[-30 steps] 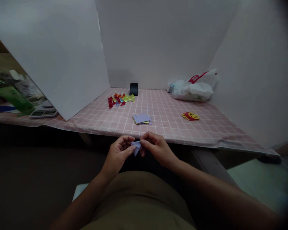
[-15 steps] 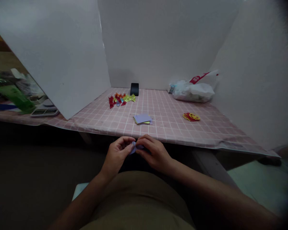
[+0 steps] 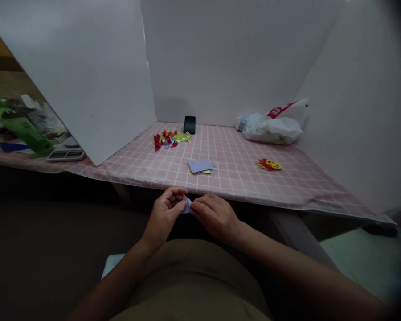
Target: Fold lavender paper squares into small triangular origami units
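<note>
Between my two hands, just in front of the table edge, is a small piece of folded lavender paper [image 3: 187, 206]. My left hand [image 3: 165, 214] pinches its left side between thumb and fingers. At the right side, my right hand [image 3: 217, 216] has its fingers pressed together on the paper, covering that end. Beyond them on the table lies a stack of paper squares [image 3: 200, 166], lavender on top with yellow showing beneath. Farther back sits a cluster of small folded paper pieces [image 3: 169, 139] in red, orange, yellow and lavender.
A dark phone [image 3: 189, 125] leans at the back wall. Toward the right are red and yellow cut-out shapes [image 3: 269, 164] and a white plastic bag [image 3: 274, 127]. White panels enclose the pink checked table [image 3: 230, 156]. Left of them are a scale [image 3: 67, 154] and a green bottle [image 3: 26, 131].
My right fingers have closed together over the right end of the lavender paper, which now shows less on that side. My left hand keeps its pinch. The view has shifted slightly.
</note>
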Available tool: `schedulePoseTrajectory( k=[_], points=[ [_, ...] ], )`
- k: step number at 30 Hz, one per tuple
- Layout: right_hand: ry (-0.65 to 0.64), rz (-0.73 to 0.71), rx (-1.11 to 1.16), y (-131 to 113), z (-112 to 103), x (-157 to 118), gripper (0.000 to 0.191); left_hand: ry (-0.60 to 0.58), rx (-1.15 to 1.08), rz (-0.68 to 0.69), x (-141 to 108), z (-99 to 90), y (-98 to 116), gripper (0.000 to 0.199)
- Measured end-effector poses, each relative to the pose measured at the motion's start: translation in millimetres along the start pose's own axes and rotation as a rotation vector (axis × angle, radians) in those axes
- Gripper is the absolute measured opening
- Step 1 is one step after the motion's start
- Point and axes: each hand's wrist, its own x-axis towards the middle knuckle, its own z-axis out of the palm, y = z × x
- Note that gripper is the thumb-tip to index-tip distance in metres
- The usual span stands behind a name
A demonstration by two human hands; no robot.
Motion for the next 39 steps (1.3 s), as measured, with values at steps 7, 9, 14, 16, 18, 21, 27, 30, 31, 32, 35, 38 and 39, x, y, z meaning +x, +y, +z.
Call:
schedulePoseTrajectory(
  k=[7, 9, 14, 16, 18, 21, 27, 30, 31, 32, 35, 38, 39],
  points=[
    [0.001, -0.185, -0.201, -3.3, -7.2, 1.8, 0.022, 0.007, -0.009, 0.002, 0.9, 2.3, -0.2, 0.021],
    [-0.012, -0.203, -0.205, -3.7, -7.0, 1.4, 0.024, 0.006, -0.007, 0.001, 0.8, 3.0, 0.2, 0.021],
    [-0.06, -0.244, -0.183, -2.6, -4.5, 0.3, 0.024, 0.027, -0.013, 0.013, 0.5, 3.1, -0.6, 0.019],
    [-0.067, -0.248, -0.18, -1.6, -3.7, -0.1, 0.024, 0.037, -0.016, 0.018, 0.5, 2.9, -1.4, 0.018],
    [-0.075, -0.248, -0.175, -0.9, -3.3, -0.6, 0.024, 0.039, -0.023, 0.016, 0.7, 2.8, -2.2, 0.018],
    [-0.075, -0.256, -0.174, -0.6, -3.8, -0.9, 0.023, 0.035, -0.042, -0.003, 0.7, 3.1, -2.7, 0.019],
    [-0.085, -0.265, -0.219, -0.3, -4.9, -1.0, 0.027, 0.01, -0.061, -0.098, -0.2, 4.5, -1.1, 0.025],
    [-0.092, -0.278, -0.21, 1.1, -3.3, -3.1, 0.026, 0.003, -0.026, -0.109, -0.2, 5.0, 0.7, 0.025],
    [-0.094, -0.285, -0.202, 1.7, -2.6, -4.1, 0.025, 0.006, -0.011, -0.106, -0.1, 5.2, 1.2, 0.024],
    [-0.097, -0.29, -0.194, 2.2, -1.8, -5.1, 0.024, 0.011, 0.002, -0.102, 0.0, 5.3, 1.7, 0.023],
    [-0.101, -0.292, -0.188, 3.3, -0.1, -7.6, 0.023, 0.013, 0.021, -0.096, 0.6, 5.5, 2.2, 0.021],
    [-0.111, -0.293, -0.202, 3.9, 0.0, -8.2, 0.026, 0.011, 0.003, -0.104, 1.6, 5.4, 1.1, 0.02],
    [-0.114, -0.296, -0.205, 4.1, -0.3, -8.0, 0.026, 0.014, -0.009, -0.113, 2.0, 5.3, 0.5, 0.02]
  ],
)
